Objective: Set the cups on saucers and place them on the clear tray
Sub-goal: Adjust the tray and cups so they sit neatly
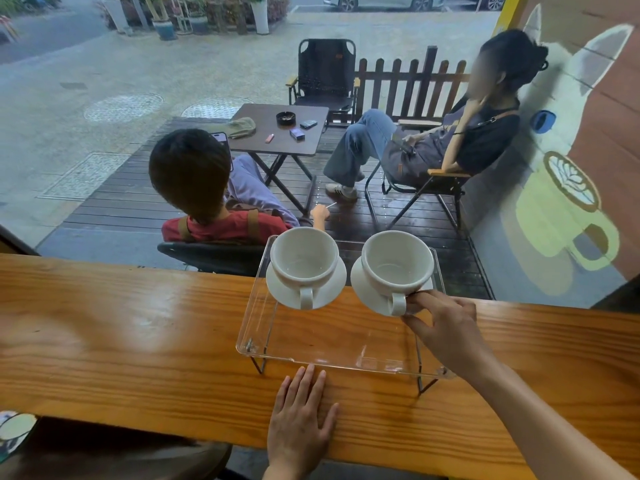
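Two white cups stand on white saucers on the far half of the clear tray (332,341). The left cup (304,259) rests on its saucer (277,285) with its handle towards me. The right cup (396,263) sits on its saucer (363,289). My right hand (446,327) pinches the near right rim of that saucer beside the cup's handle, thumb below and fingers on top. My left hand (300,420) lies flat and spread on the wooden counter (138,341), just in front of the tray, holding nothing.
The tray stands raised on thin wire legs (420,384) at the counter's far edge, against a window. Two people sit outside behind the glass at a small dark table (284,129). The counter's near edge runs below my left hand.
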`<act>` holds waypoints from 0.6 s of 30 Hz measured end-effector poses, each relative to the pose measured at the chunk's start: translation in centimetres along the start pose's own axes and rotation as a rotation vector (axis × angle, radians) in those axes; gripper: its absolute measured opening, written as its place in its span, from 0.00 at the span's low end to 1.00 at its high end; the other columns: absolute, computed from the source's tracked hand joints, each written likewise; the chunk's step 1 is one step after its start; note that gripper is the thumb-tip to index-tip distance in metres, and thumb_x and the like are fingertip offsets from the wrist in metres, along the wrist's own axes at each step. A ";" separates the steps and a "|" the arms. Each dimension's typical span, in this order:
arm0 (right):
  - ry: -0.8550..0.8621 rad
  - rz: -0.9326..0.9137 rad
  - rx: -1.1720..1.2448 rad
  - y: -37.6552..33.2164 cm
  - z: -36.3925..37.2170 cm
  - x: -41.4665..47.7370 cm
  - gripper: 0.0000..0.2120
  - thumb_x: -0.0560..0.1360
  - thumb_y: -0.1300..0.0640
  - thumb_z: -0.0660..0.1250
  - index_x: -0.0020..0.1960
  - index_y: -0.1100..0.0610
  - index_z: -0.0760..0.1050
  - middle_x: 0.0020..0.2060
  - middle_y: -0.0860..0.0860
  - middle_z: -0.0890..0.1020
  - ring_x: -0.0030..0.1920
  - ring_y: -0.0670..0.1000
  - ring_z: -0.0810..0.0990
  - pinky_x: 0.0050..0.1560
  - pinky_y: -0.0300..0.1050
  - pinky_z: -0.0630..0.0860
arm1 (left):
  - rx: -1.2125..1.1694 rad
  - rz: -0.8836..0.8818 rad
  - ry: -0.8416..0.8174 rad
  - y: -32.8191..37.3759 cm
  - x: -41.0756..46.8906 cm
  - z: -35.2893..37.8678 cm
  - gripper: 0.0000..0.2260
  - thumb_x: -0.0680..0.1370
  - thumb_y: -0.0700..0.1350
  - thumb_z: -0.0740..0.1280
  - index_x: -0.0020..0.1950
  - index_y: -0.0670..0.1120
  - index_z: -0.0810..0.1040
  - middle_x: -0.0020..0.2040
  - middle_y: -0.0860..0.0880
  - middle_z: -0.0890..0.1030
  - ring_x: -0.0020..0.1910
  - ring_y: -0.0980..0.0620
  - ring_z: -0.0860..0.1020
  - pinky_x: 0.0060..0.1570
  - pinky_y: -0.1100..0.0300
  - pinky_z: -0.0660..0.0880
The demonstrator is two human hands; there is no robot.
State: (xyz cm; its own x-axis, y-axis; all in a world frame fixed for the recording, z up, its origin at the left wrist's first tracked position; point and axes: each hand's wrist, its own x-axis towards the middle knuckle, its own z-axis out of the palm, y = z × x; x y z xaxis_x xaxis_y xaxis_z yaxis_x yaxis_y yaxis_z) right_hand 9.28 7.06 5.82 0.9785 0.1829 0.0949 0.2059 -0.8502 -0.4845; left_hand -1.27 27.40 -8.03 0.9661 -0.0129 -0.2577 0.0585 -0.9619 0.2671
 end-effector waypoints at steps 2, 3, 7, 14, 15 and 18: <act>0.051 -0.006 0.071 -0.5 -1.3 -0.4 0.14 0.72 0.60 0.70 0.58 0.60 0.78 0.54 0.55 0.82 0.54 0.54 0.78 0.59 0.52 0.71 | -0.005 -0.002 0.017 0.0 0.1 0.0 0.33 0.77 0.63 0.40 0.58 0.50 0.81 0.59 0.50 0.82 0.58 0.51 0.80 0.67 0.59 0.45; 0.084 -0.010 0.112 -0.9 -2.0 -0.7 0.15 0.72 0.61 0.70 0.58 0.62 0.78 0.53 0.55 0.82 0.52 0.52 0.79 0.55 0.48 0.74 | -0.009 -0.004 0.026 0.0 0.1 0.0 0.34 0.77 0.63 0.40 0.58 0.50 0.81 0.59 0.50 0.82 0.58 0.51 0.80 0.67 0.59 0.45; 0.073 -0.027 0.385 -2.9 -3.7 -1.8 0.10 0.70 0.63 0.70 0.49 0.52 0.79 0.38 0.46 0.83 0.38 0.45 0.81 0.39 0.32 0.77 | -0.038 -0.006 0.021 -0.1 0.0 0.0 0.33 0.77 0.63 0.41 0.59 0.50 0.81 0.60 0.50 0.81 0.60 0.51 0.79 0.68 0.59 0.46; -0.255 0.208 0.801 -6.5 1.0 -0.8 0.05 0.75 0.63 0.65 0.43 0.55 0.76 0.32 0.56 0.82 0.28 0.51 0.82 0.25 0.42 0.77 | -0.038 0.001 -0.009 -0.3 -0.1 0.4 0.25 0.72 0.62 0.57 0.60 0.51 0.80 0.60 0.51 0.81 0.60 0.52 0.78 0.68 0.60 0.45; -0.292 0.257 0.836 -6.9 2.0 -0.6 0.04 0.76 0.62 0.64 0.44 0.55 0.75 0.35 0.57 0.82 0.30 0.51 0.83 0.26 0.43 0.78 | -0.037 0.001 -0.001 -0.3 -0.1 0.5 0.25 0.71 0.62 0.57 0.60 0.51 0.80 0.60 0.51 0.81 0.60 0.52 0.78 0.68 0.60 0.45; -0.355 0.397 0.914 -7.9 4.4 0.1 0.03 0.78 0.58 0.61 0.48 0.56 0.73 0.40 0.59 0.82 0.35 0.52 0.85 0.30 0.42 0.80 | -0.032 0.003 0.011 -0.3 0.0 0.6 0.25 0.71 0.62 0.58 0.60 0.52 0.80 0.60 0.51 0.81 0.60 0.52 0.79 0.68 0.60 0.45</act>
State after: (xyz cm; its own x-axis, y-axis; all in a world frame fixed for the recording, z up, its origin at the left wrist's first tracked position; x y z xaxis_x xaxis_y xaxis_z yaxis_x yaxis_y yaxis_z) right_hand 7.76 15.98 5.84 0.8855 0.2332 -0.4018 -0.3568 -0.2126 -0.9097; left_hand -1.43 27.56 -8.65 0.9690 -0.0127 -0.2468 0.0632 -0.9527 0.2972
